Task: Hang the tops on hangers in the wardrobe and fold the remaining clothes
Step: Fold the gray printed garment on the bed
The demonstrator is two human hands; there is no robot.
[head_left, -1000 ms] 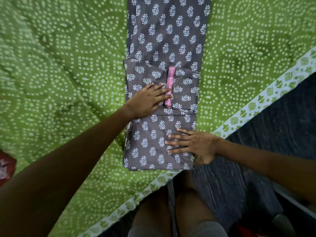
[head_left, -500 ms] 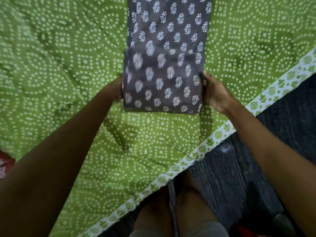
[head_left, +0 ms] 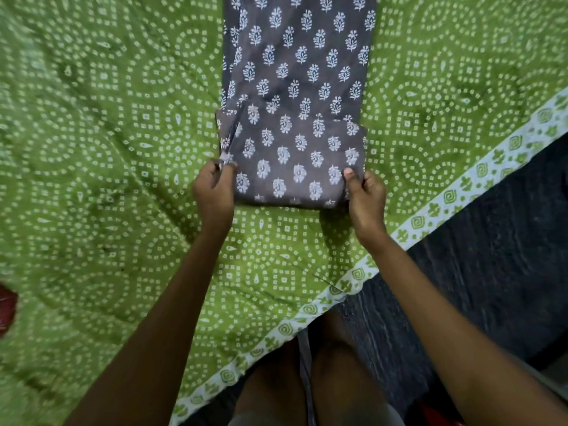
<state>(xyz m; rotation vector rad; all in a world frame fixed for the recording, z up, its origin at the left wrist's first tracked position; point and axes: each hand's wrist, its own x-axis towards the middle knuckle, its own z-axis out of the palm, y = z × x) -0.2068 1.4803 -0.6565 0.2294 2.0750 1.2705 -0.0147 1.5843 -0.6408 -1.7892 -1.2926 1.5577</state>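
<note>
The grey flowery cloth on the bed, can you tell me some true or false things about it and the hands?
1. The grey flowery cloth lies on a green dotted bedspread. True.
2. Only one hand touches the cloth. False: the left hand and the right hand each pinch a corner of its near folded end.
3. The near end of the cloth is folded over onto itself. True.
4. The cloth hangs on a hanger. False: it lies flat on the bedspread, and no hanger shows.
5. The flowers on the cloth are bright red. False: they are white on grey.
</note>
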